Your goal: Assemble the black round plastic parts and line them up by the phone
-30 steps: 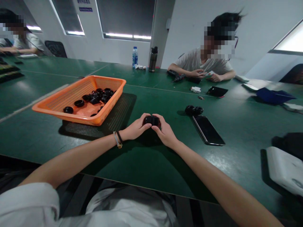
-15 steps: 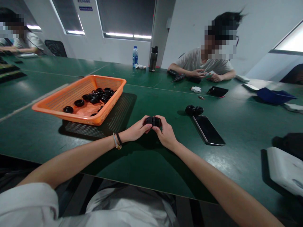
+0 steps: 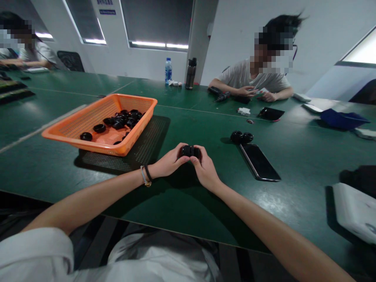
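Between my two hands, just above the green table (image 3: 188,207), are two short black round parts, a left one (image 3: 185,150) and a right one (image 3: 195,152), pressed face to face or joined. My left hand (image 3: 172,159) is closed round the left part, thumb along its near side. Around the right part my right hand (image 3: 205,166) is closed the same way. The far fingers of both hands are partly hidden. To the left stands an orange plastic basket (image 3: 63,137) with several similar black parts (image 3: 119,123). A pair of joined black parts (image 3: 241,137) lies to the right.
A phone (image 3: 260,162) lies right of my hands, with a white device (image 3: 355,211) further right. Across the table a person (image 3: 249,82) leans over something small. A water bottle (image 3: 168,71) and a dark bottle (image 3: 190,73) stand at the back. Another person (image 3: 32,55) sits far left.
My hands stay in nearly the same place and keep hold of the black parts. The fingers and thumbs have shifted slightly, and the parts look turned a little.
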Available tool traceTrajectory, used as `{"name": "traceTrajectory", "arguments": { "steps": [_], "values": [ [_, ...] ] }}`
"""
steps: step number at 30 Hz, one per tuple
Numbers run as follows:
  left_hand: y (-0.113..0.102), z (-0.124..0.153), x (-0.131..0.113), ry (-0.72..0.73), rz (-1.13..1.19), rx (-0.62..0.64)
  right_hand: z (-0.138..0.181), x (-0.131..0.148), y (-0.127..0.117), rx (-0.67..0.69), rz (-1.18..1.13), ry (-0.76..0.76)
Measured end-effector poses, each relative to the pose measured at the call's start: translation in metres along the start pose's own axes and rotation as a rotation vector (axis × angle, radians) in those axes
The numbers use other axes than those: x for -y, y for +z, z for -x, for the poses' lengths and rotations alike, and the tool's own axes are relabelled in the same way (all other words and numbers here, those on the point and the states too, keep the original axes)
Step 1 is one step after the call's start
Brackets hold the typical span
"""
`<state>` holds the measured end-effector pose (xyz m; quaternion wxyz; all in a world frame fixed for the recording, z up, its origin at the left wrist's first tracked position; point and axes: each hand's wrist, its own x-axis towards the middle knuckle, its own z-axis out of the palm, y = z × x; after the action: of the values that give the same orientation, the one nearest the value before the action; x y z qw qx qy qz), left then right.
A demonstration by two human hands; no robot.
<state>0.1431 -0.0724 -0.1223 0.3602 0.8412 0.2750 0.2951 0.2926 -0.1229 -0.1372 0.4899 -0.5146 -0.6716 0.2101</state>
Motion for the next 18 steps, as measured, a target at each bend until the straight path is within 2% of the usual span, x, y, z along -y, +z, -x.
{"name": "traceTrajectory", "arguments": {
  "steps": [9, 18],
  "values": [
    [-0.0018, 0.0, 0.0007, 0.026, -0.074, -0.01, 0.0026, 0.0034, 0.0025, -0.008, -0.081, 0.07],
    [-0.0057, -0.0029, 0.0032, 0.028, -0.137, 0.007, 0.0029, 0.0044, 0.0055, 0.039, -0.172, 0.186]
  ]
}}
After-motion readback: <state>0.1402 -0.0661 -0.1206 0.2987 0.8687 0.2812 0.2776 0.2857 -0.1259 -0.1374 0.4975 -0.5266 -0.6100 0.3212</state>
